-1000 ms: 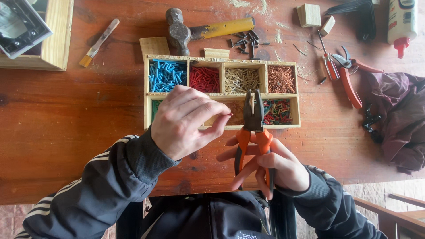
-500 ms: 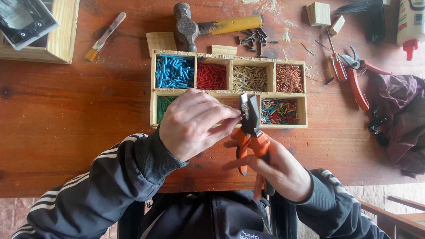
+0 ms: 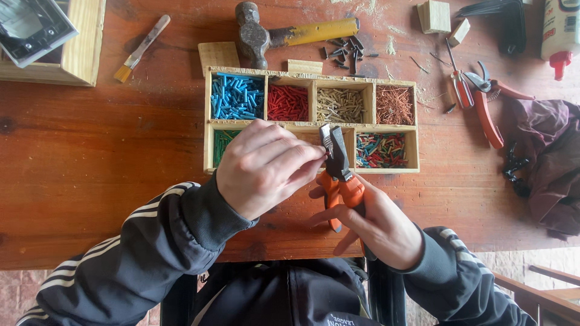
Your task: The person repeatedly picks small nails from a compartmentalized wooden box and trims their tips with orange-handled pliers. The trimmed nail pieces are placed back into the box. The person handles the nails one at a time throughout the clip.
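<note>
The right hand [image 3: 377,226] is closed around the orange handles of a pair of pliers [image 3: 338,172], held with the steel nose pointing away from the body. The left hand [image 3: 266,166] is just beside it, fingers drawn together with the tips at the pliers' nose; whatever they pinch there is too small to make out, and whether the nose is shut cannot be told.

Directly beyond both hands lies a wooden compartment tray [image 3: 208,121], two rows deep. Contents of the far row, from the left hand's side across to the right hand's side:
- blue pins [image 3: 237,96]
- red pins [image 3: 287,102]
- tan pins [image 3: 339,105]
- copper-coloured pins [image 3: 394,105]

Near row: green pins [image 3: 222,143] show beside the left hand; the middle compartment is hidden behind the hands and pliers; mixed-colour pins [image 3: 378,150] lie just beyond the right hand.

Beyond the tray lies a hammer [image 3: 290,35] with a yellow handle, with loose dark nails [image 3: 345,49] beside it. Farther out to the right-hand side lie red-handled snips [image 3: 490,102] and a dark cloth [image 3: 553,163]. Well off to the left-hand side lies a small brush [image 3: 140,49].
</note>
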